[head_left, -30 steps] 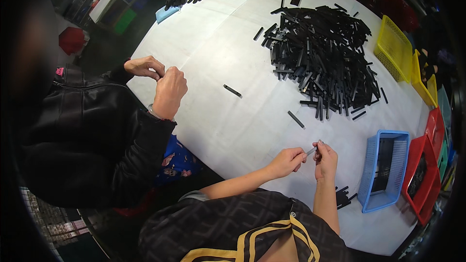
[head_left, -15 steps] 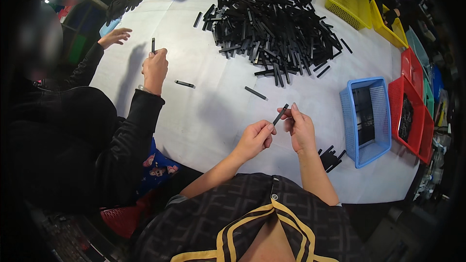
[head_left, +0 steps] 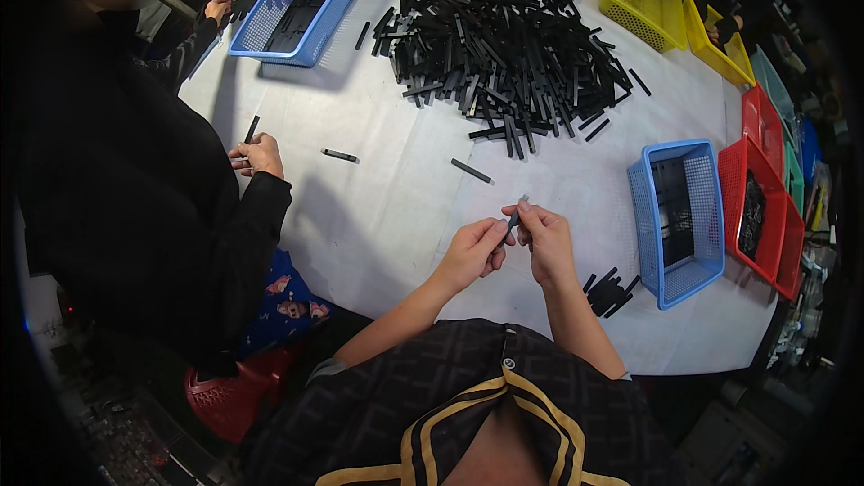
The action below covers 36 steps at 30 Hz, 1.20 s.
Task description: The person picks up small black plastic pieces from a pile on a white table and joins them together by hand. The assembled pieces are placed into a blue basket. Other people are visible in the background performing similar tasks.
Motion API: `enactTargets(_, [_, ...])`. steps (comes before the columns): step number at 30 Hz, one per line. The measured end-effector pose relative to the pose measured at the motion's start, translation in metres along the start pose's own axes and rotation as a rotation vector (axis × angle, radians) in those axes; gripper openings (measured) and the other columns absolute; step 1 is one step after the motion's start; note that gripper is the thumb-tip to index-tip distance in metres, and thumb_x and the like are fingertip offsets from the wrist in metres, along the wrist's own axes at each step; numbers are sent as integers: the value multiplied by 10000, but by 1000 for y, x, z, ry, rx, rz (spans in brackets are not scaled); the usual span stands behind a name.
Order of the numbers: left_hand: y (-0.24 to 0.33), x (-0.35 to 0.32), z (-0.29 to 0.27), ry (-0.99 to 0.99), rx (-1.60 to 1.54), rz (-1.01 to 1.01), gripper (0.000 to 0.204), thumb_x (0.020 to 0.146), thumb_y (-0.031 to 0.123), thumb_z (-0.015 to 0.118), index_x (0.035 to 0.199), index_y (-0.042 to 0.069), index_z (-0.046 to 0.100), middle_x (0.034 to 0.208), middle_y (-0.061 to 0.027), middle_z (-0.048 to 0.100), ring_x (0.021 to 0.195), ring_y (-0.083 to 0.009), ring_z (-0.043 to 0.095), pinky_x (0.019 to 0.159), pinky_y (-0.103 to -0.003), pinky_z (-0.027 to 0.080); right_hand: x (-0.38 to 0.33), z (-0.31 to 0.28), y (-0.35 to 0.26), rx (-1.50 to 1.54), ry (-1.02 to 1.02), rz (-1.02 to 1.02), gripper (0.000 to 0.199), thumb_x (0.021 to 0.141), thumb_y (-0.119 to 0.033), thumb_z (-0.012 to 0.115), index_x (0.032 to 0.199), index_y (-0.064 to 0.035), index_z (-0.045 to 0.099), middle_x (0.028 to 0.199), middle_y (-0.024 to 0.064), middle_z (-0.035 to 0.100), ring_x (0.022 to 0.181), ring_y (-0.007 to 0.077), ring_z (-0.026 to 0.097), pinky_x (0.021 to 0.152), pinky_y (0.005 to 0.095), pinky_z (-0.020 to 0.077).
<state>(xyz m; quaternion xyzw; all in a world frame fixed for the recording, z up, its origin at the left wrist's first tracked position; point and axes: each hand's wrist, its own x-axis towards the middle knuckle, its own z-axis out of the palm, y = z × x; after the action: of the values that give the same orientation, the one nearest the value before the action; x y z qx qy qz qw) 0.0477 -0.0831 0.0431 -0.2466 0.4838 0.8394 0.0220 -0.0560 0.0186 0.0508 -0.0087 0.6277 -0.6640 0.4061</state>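
Between my two hands is a short, narrow black strip (head_left: 512, 221), tilted up to the right and partly hidden by my fingers. My left hand (head_left: 474, 248) pinches its lower end with thumb and fingers. At the upper end, my right hand (head_left: 545, 241) closes its thumb and fingertips on it. Just beyond them a single dark strip (head_left: 472, 171) lies on the white table. Close to my right wrist rests a small cluster of black strips (head_left: 611, 293). A large heap of similar strips (head_left: 504, 36) covers the table's far middle.
A blue basket (head_left: 642, 225) holding black pieces stands at right, beside red baskets (head_left: 789, 256). Yellow baskets (head_left: 641, 0) stand farther back. At far left, another person's hands grip a blue basket (head_left: 310, 52). A co-worker's hand (head_left: 261, 157) at left holds a strip; another strip (head_left: 340, 156) lies nearby.
My right hand has closed in on the strip's upper end, covering more of it. At far left, the blue basket has come farther into view with hands on it. The co-worker's hand has moved down-left.
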Motion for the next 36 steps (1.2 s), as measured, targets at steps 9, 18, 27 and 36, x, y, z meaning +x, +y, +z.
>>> enactTargets(9, [5,-4,2,-36,132,51,140,904,146,510,899,26,581,541,20,480,439,-30,375,409,-182,281,2,-5,4,29,36,-37,288,865,-249,592,837,28,667,650,3,561,546,52,391,503,197,310])
enactTargets(18, [7,-7,1,-44,108,26,148,849,120,595,926,-4,570,579,39,503,504,-29,423,462,-186,313,4,-9,-3,40,87,-27,288,869,-260,591,840,19,660,596,-32,491,514,49,373,493,200,303])
enactTargets(27, [-2,-3,2,6,122,68,144,849,124,604,922,2,583,571,38,501,469,-22,401,427,-172,285,1,-8,-2,53,102,5,287,867,-246,592,838,30,663,652,-1,526,540,57,379,501,208,305])
enactTargets(36, [-2,-3,-8,102,42,81,151,867,147,581,919,6,589,564,7,510,448,-31,398,394,-180,275,-2,-13,3,50,79,10,267,857,-222,602,873,38,659,680,8,530,535,50,407,491,201,313])
